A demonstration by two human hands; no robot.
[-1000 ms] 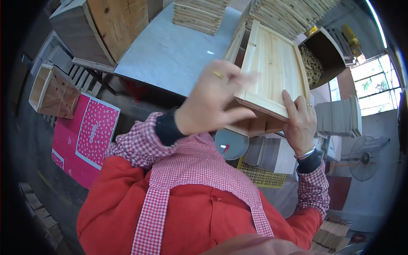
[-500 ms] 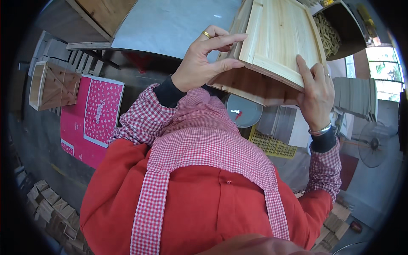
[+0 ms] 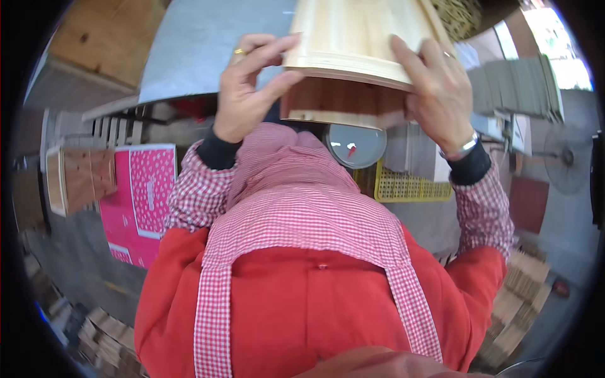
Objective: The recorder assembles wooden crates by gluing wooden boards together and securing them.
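A pale wooden box [image 3: 353, 44] is between my hands at the far side of the view. Its top is a framed panel, and the dark hollow under the front edge faces me. My left hand [image 3: 247, 88], with a gold ring, has its thumb and fingertips at the box's near left corner. On the near right corner, my right hand [image 3: 439, 94] grips the box, its fingers over the top panel and its thumb hidden by the side. The box's far end runs out of view.
Behind the box spreads a blue-grey tabletop [image 3: 208, 44]. Below it are a round grey lid or basin [image 3: 357, 146] and a yellow plastic crate [image 3: 409, 186]. Grey panels [image 3: 517, 88] stand stacked at right, near a fan [image 3: 567, 157]. A wooden box [image 3: 85, 176] and pink cartons [image 3: 138, 201] lie left.
The box has turned so its near edge lies more squarely toward me, its hollow side facing me. Both hands have moved left and farther away with it in the picture.
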